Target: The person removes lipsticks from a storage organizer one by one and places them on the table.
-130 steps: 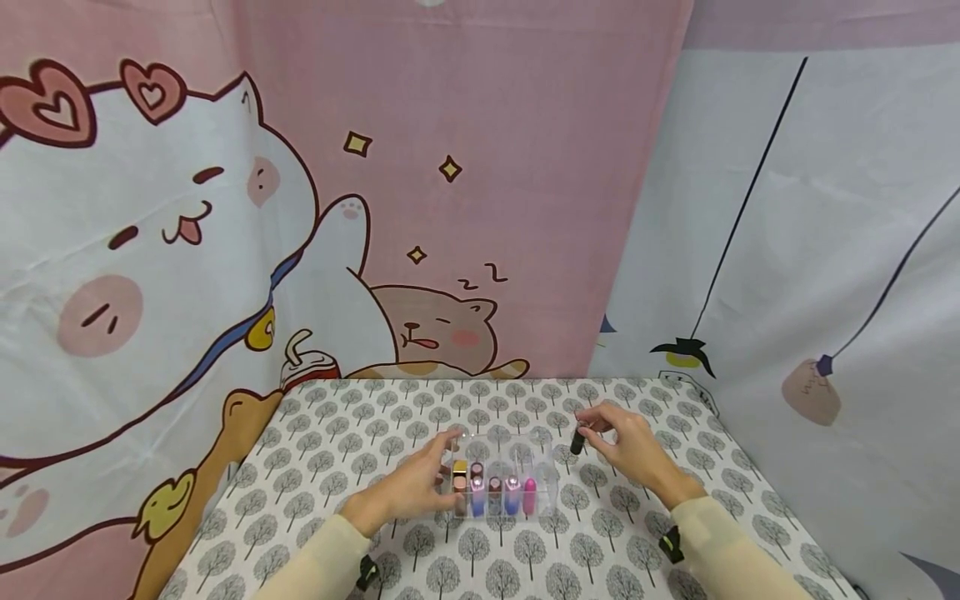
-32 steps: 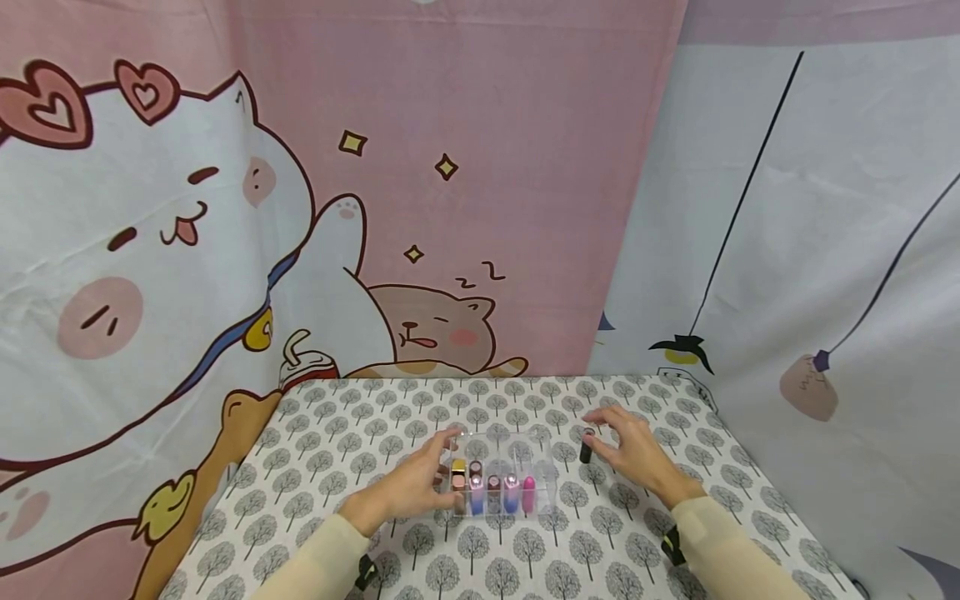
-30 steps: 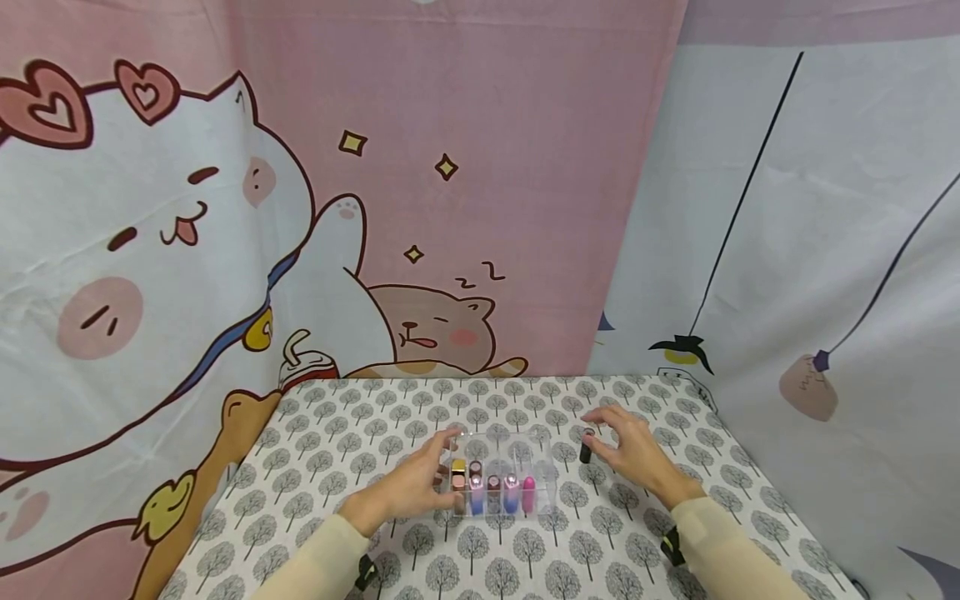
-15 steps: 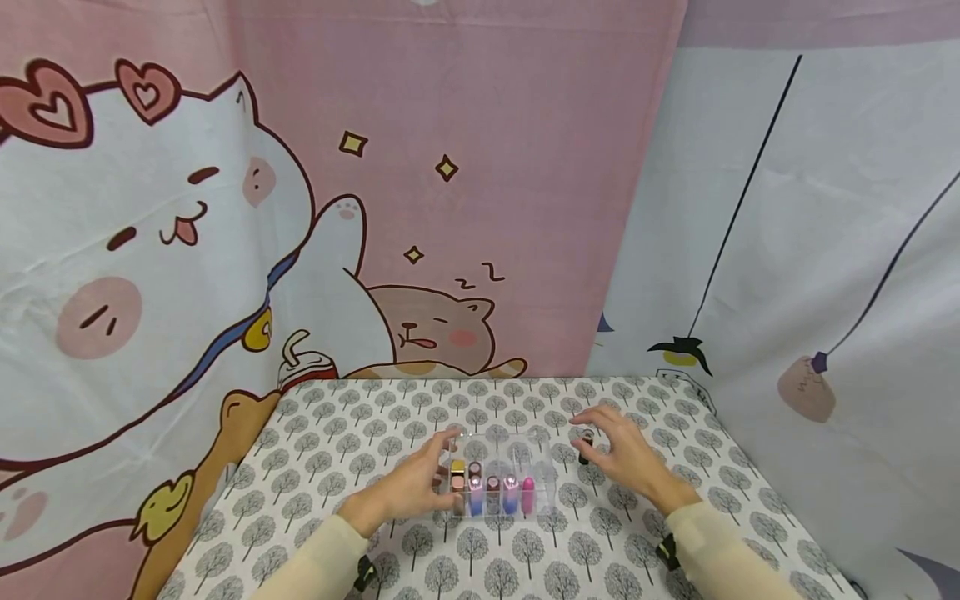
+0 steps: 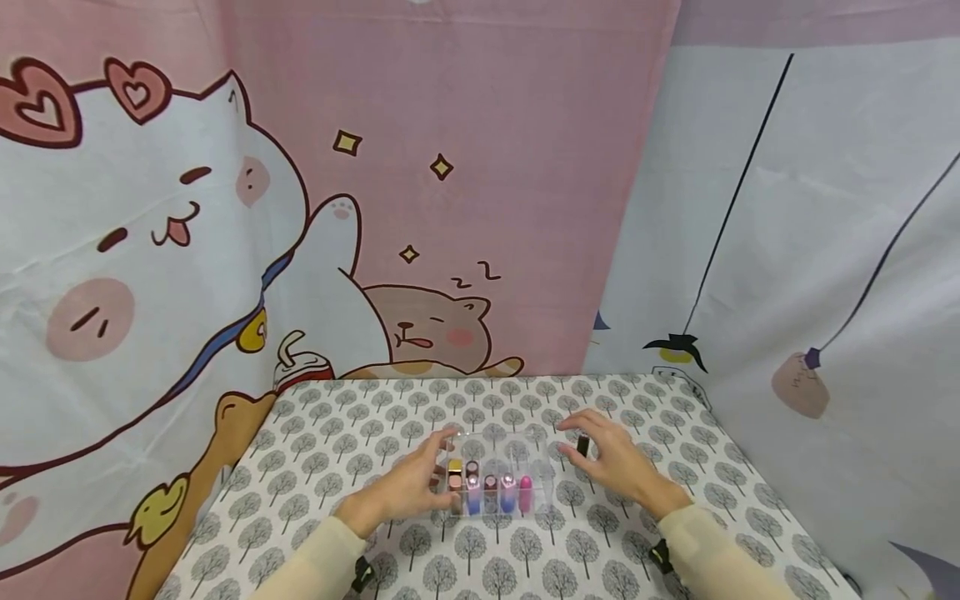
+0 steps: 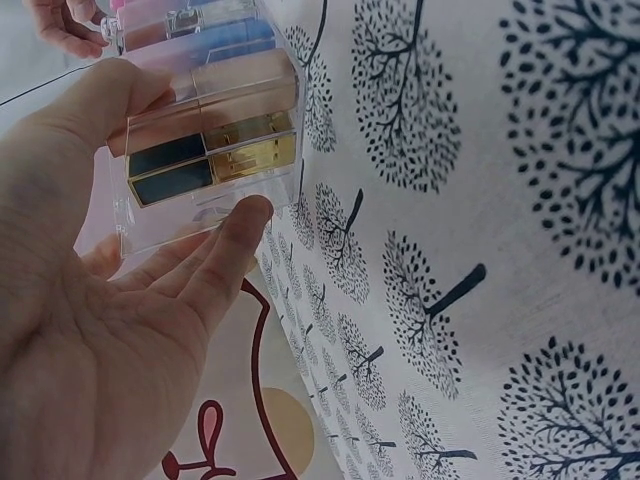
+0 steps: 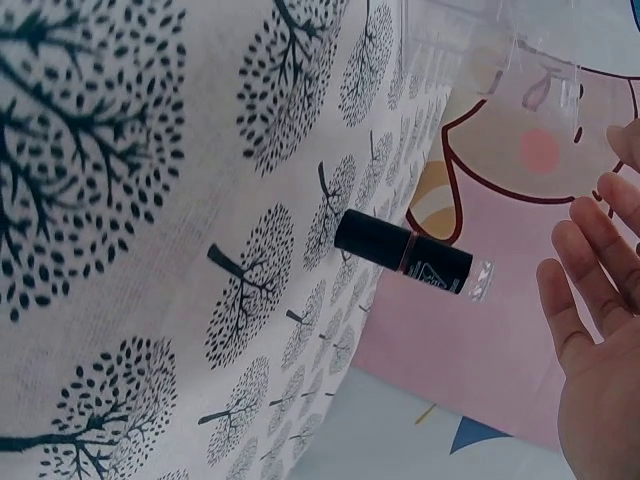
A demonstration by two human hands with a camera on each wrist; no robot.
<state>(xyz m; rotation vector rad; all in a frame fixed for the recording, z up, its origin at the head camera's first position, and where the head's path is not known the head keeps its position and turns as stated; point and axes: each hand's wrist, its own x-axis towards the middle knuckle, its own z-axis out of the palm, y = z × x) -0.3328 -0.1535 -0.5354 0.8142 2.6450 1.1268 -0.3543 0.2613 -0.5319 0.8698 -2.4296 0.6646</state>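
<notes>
Clear plastic makes up the box [image 5: 545,493] on the table, and the left hand [image 5: 406,486] grips its left end, thumb to the front and fingers round the side and back. Inside, 7 lipsticks stand in 2 rows: at the back a gold-topped lipstick [image 5: 454,467] and a dark-topped tube [image 5: 472,469], in front a peach-brown tube [image 5: 455,488], 2 purple-blue tubes [image 5: 508,495], another dark tube [image 5: 491,492] and a bright pink lipstick [image 5: 526,494]. From the left wrist, fine marks show on the gold part, but I cannot tell whether they are lettering. To the right of the box, a black lipstick [image 7: 405,250] stands upright on the cloth, its clear end up. Small white print and a triangular mark sit on the upper part of its body, too small to read, so I can give no brand. Near it, the right hand [image 5: 618,458] is spread with nothing in its grasp; in the right wrist view the visible fingers are apart from the black tube. Grey trees cover the white tablecloth [image 5: 467,575]. Behind, the pink wall cloth [image 5: 517,167] carries 2 drawn letter Zs [image 5: 488,271] above a sleeping bear [image 5: 431,329]
</notes>
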